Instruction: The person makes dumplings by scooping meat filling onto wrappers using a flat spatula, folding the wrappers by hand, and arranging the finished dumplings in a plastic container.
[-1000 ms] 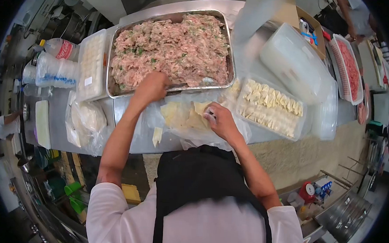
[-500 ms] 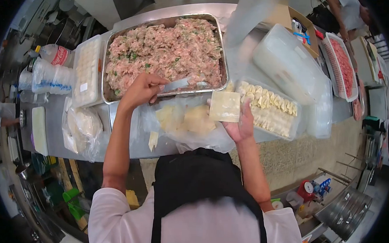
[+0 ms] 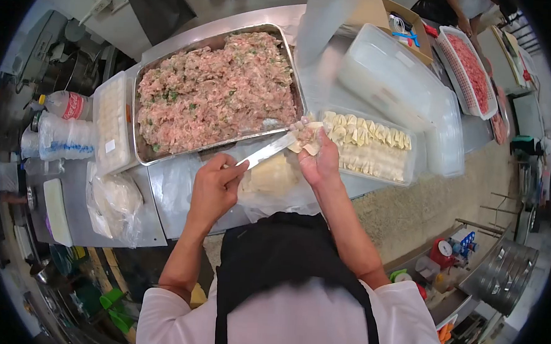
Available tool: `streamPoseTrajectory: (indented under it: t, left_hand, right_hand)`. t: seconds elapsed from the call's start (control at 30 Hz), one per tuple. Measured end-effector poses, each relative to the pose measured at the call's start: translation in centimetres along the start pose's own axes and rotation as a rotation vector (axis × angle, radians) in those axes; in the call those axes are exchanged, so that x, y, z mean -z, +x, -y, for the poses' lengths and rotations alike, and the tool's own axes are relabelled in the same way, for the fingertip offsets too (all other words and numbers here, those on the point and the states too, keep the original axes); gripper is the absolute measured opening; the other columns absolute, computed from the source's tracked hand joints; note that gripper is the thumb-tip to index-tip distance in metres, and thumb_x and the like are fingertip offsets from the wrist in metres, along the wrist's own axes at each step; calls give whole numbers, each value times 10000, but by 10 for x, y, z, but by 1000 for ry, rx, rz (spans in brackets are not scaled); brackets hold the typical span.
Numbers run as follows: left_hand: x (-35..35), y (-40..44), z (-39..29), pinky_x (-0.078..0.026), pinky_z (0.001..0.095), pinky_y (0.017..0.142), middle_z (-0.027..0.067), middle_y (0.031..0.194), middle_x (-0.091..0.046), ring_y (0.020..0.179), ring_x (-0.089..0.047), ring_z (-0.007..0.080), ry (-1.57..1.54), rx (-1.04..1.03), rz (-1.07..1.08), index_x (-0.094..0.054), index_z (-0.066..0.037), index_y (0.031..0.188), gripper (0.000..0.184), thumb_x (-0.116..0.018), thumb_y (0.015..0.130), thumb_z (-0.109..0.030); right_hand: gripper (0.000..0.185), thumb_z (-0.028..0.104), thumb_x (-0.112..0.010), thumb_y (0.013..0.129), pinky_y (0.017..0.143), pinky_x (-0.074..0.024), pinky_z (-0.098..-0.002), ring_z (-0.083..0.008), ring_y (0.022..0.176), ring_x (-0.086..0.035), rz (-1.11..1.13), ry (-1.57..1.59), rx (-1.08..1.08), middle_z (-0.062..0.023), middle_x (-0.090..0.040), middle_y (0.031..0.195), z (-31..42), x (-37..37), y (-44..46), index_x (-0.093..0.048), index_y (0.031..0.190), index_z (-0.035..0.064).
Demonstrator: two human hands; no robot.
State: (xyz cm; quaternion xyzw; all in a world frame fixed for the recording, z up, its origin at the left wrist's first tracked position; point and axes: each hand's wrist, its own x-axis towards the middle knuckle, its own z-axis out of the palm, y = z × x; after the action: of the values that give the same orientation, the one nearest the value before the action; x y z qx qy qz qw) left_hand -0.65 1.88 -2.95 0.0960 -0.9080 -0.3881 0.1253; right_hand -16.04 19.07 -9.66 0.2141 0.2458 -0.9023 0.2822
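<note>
My left hand grips a flat metal spreading knife. The blade's tip touches meat filling on a dumpling wrapper, which lies cupped in my closed right hand. Just beyond is a large metal tray heaped with minced meat flecked with green. Below the knife, a stack of square wrappers rests on plastic film. To the right of my right hand, a clear plastic box holds rows of folded dumplings.
Translucent plastic boxes lie at the right, near a white basket of red meat. On the left are a container with a lid, a bagged pale item and a bottle. Another person stands at the far right.
The knife has left the tray and now meets the wrapper, which carries filling. My right fingers have curled around the wrapper, which was flat before. The view has shifted slightly.
</note>
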Motion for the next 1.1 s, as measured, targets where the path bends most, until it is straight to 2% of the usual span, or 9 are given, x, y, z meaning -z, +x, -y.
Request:
streamPoseTrajectory:
  t: [0.13,0.33,0.5,0.63,0.8,0.87,0.97,1.03,1.1]
  left_hand:
    - [-31,13,10,-471,356,580,116,745,-604,630,-600,258,-25,-125,20,-774,-43,987,224,-707,791,42]
    - [-19,4,-20,-457,330,575,111,726,-615,634,-596,217,-52,-41,-7,-772,-45,1019,260,-713,787,58]
    - [-41,15,13,-469,302,598,103,735,-639,652,-609,208,-130,-34,72,-768,-39,1043,285,-696,792,75]
    - [-10,11,-7,-473,330,601,122,755,-649,652,-611,231,-201,43,25,-761,-46,1066,294,-689,803,64]
    - [4,9,-17,-466,319,611,120,755,-658,654,-605,214,-192,42,115,-758,-39,1074,310,-688,796,77]
    - [6,7,-20,-460,312,618,117,753,-651,662,-599,198,-54,69,292,-755,-40,1084,313,-675,804,76]
    - [30,6,-19,-436,306,581,111,754,-643,647,-587,193,-145,83,199,-754,-58,1108,335,-646,817,69]
    - [46,6,-15,-401,272,573,72,728,-611,636,-534,145,-160,81,10,-747,-45,1124,332,-663,820,58]
    - [54,5,-7,-388,263,574,55,731,-601,639,-510,121,-217,131,-22,-744,-36,1131,329,-668,824,55]
  right_hand:
    - [434,282,-375,1081,1083,-431,-479,-311,1181,-574,149,-42,-43,-164,-589,1286,-11,2,5,-491,1348,-40]
    - [402,274,-367,1083,1065,-456,-469,-316,1147,-579,-17,-46,117,-182,-582,1246,-4,-8,-2,-493,1314,-30]
    - [478,247,-483,992,1078,-430,-456,-292,1200,-576,434,-116,3,-165,-590,1276,9,-5,-3,-449,1408,14]
    - [681,128,-564,855,1088,-435,-437,-318,1267,-537,465,-209,45,-192,-530,1383,13,0,-20,-335,1484,-4]
    - [560,-86,-610,697,927,-516,-387,-283,1069,-662,401,-1344,683,-126,-683,1119,6,6,-19,-598,1248,10]
    - [474,-72,-616,706,902,-519,-376,-261,1020,-674,426,-1416,748,-125,-694,1058,4,13,-11,-633,1173,9]
    - [300,-38,-620,759,774,-530,-330,-170,859,-677,436,-1563,969,-106,-707,930,13,18,-4,-680,1048,10]
    - [122,58,-635,887,645,-512,-294,-124,715,-642,222,-1308,398,-84,-706,847,34,19,-7,-689,982,3]
    - [289,263,-643,988,558,-476,-270,-91,607,-575,19,-1177,576,-46,-658,719,57,29,-7,-680,912,-14]
